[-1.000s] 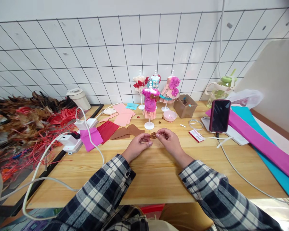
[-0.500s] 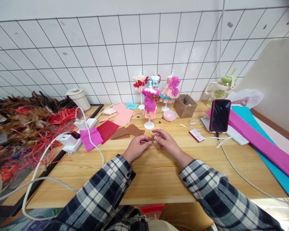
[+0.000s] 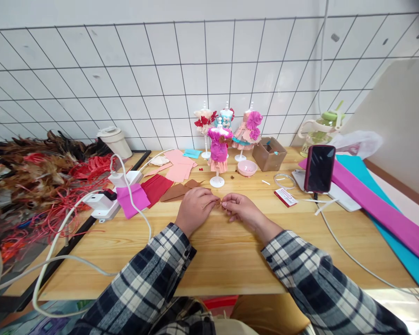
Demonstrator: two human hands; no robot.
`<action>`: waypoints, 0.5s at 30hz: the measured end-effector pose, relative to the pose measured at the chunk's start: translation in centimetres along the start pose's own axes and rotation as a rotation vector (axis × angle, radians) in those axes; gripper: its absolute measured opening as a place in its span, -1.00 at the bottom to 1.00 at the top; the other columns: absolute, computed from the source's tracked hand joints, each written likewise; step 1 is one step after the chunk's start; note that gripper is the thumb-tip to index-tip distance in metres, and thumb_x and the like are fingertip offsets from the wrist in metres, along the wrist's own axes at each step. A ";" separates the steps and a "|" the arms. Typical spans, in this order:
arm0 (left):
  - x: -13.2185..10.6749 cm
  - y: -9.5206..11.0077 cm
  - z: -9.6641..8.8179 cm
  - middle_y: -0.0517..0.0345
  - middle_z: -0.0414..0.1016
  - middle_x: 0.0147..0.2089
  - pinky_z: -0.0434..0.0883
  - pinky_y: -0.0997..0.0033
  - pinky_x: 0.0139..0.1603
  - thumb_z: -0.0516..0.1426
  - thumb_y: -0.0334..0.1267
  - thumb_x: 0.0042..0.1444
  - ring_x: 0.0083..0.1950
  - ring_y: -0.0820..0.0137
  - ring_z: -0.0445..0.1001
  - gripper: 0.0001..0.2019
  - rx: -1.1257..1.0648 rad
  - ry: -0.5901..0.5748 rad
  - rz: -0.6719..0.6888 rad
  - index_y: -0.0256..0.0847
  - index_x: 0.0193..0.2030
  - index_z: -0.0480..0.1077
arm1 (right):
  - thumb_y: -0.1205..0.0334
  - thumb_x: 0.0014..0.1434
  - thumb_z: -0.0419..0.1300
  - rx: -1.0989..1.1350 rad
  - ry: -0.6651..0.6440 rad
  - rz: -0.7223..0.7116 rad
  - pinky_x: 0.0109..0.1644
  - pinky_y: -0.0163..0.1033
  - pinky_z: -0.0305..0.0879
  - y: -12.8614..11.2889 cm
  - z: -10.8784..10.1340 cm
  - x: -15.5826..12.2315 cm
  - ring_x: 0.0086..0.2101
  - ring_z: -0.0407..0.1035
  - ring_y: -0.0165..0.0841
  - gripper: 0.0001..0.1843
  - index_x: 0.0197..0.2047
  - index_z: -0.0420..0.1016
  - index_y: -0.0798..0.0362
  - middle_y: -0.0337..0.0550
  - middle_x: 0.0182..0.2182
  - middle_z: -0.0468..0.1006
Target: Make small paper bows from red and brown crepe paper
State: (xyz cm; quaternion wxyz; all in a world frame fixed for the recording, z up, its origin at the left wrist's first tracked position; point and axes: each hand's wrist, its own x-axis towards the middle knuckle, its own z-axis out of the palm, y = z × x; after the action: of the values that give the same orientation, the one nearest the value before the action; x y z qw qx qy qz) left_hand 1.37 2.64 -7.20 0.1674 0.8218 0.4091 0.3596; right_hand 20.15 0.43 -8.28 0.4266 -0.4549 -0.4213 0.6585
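Note:
A small brown piece of crepe paper (image 3: 219, 204) is pinched between my two hands, low over the wooden table. My left hand (image 3: 196, 208) holds its left side with closed fingers, the back of the hand turned up. On the other side, thumb and forefinger of my right hand (image 3: 242, 210) grip it. Flat brown paper pieces (image 3: 176, 192) lie just beyond my left hand, partly covered by it. Straight ahead stands a small white dress form (image 3: 217, 181) in a magenta and pink paper dress with a brown flower at the chest.
Several more dressed forms (image 3: 254, 122) stand behind, near a pink bowl (image 3: 247, 168) and a cardboard box (image 3: 270, 154). Red paper (image 3: 157, 188) and a power strip (image 3: 104, 208) lie left. A phone (image 3: 320, 168) stands right, beside paper rolls (image 3: 377, 204). Feathers (image 3: 52, 172) fill the far left.
My left hand has rolled over so its back faces up, and now covers more of the brown paper. My right fingers have curled in closer around the small piece.

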 end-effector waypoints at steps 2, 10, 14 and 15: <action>0.0 0.0 0.6 -0.01 0.49 -0.08 0.33 0.15 0.05 0.17 -0.22 0.08 -0.02 0.23 0.41 -0.70 -0.215 0.005 -0.146 -0.15 -0.02 0.48 | 0.11 -0.17 0.40 0.059 0.052 -0.036 -0.61 -0.45 0.30 0.0 -0.1 0.1 -0.58 0.22 -0.56 -0.62 -0.33 0.39 0.09 -0.31 -0.50 0.40; -0.3 0.0 2.2 0.02 0.53 -0.12 0.38 0.24 0.02 0.33 -0.19 -0.14 -0.12 0.32 0.48 -0.57 -0.903 -0.108 -0.467 -0.29 -0.10 0.45 | 0.16 -0.15 0.42 0.265 -0.030 0.006 -0.57 -0.46 0.29 0.0 0.4 -0.3 -0.59 0.22 -0.59 -0.65 -0.32 0.43 0.08 -0.33 -0.51 0.43; -0.3 -0.1 2.3 0.12 0.53 -0.23 0.38 0.35 -0.05 0.36 -0.22 -0.19 -0.21 0.41 0.46 -0.63 -0.981 -0.062 -0.526 -0.29 -0.20 0.47 | 0.19 -0.13 0.42 0.290 -0.070 0.047 -0.56 -0.47 0.29 0.2 0.7 -0.4 -0.59 0.23 -0.59 -0.69 -0.32 0.46 0.08 -0.33 -0.52 0.43; -0.3 -0.1 2.3 0.14 0.52 -0.26 0.38 0.37 -0.08 0.37 -0.23 -0.21 -0.24 0.43 0.46 -0.64 -1.020 -0.053 -0.538 -0.28 -0.23 0.47 | 0.19 -0.12 0.41 0.301 -0.092 0.055 -0.56 -0.48 0.29 0.2 0.7 -0.4 -0.59 0.24 -0.59 -0.70 -0.32 0.46 0.08 -0.32 -0.51 0.43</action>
State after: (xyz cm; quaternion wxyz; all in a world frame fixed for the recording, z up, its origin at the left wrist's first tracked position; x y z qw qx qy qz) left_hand 2.86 2.51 -8.99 0.6381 0.5128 0.3744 0.4355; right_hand 19.54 -0.09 -8.24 0.4519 -0.3665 -0.3242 0.7459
